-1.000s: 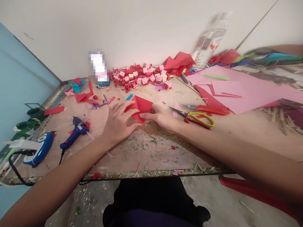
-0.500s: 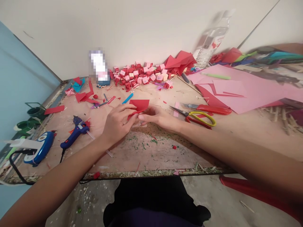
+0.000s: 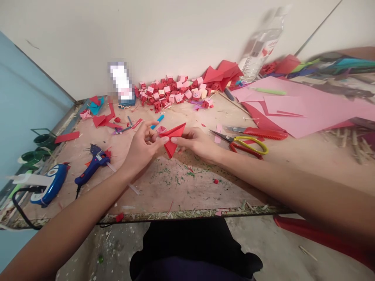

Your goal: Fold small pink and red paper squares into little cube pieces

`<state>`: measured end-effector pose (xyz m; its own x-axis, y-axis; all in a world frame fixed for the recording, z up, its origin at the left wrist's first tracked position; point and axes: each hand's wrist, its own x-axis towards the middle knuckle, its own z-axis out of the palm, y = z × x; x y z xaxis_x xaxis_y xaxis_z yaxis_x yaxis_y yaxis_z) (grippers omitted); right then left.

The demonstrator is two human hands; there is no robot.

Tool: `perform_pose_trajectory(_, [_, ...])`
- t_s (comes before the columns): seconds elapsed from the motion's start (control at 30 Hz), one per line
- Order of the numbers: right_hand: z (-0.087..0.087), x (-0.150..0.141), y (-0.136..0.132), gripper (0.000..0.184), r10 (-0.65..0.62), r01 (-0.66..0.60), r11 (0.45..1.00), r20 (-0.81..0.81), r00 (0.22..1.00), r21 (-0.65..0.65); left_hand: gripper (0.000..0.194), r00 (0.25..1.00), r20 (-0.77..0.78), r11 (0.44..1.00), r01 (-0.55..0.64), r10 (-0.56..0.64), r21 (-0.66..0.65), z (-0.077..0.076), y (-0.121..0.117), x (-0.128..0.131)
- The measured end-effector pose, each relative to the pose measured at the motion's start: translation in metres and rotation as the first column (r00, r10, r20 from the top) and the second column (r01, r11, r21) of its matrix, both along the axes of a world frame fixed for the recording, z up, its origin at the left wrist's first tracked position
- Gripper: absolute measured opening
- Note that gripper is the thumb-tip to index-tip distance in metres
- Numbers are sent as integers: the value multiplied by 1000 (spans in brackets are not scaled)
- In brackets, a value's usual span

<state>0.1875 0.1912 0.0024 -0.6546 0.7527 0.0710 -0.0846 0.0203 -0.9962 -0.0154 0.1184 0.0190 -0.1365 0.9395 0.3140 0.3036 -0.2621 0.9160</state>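
Observation:
A folded piece of red paper (image 3: 172,137) is held just above the worn tabletop (image 3: 187,187), between both hands. My left hand (image 3: 141,149) pinches its left side with thumb and forefinger, the other fingers raised. My right hand (image 3: 197,143) grips its right edge, thumb on top. The paper forms a pointed triangle with the tip facing down. A small pink bit shows at my left fingertips.
Yellow-handled scissors (image 3: 244,144) and a red cutter (image 3: 262,134) lie right of the hands. Pink sheets (image 3: 304,107) cover the right side. A pile of small red and pink paper cubes (image 3: 172,93) sits at the wall. A blue glue gun (image 3: 93,164) lies at left.
The red paper was pressed flat on the table, then folded smaller. Both hands have lifted it off the surface and turned it so its point faces down.

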Motion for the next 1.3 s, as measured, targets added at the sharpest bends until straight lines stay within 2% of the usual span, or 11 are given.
perform_pose_trajectory(0.1, [-1,0,1,28,-6,6,999,10,1000,36,20,997,3,993,78,-78,-85,1,1,0])
perform_pose_trajectory(0.2, [-1,2,2,33,31,-32,998,18,999,61,23,990,33,980,138,-135,-143,2,-2,3])
perform_pose_trajectory(0.33, [1,2,1,34,56,-57,996,15,998,62,30,989,87,975,136,-122,-174,7,-7,7])
perform_pose_trajectory(0.53, [4,0,-1,29,10,-10,1000,-23,1000,1,37,982,159,970,133,-101,-204,6,-6,8])
perform_pose_trajectory(0.9, [5,-1,-3,28,-21,21,1000,-19,1000,4,24,988,89,976,143,-129,-162,4,-5,6])
perform_pose_trajectory(1.3, [3,-1,-1,32,-13,13,998,2,1000,68,26,981,94,970,186,-172,-160,4,-6,6])
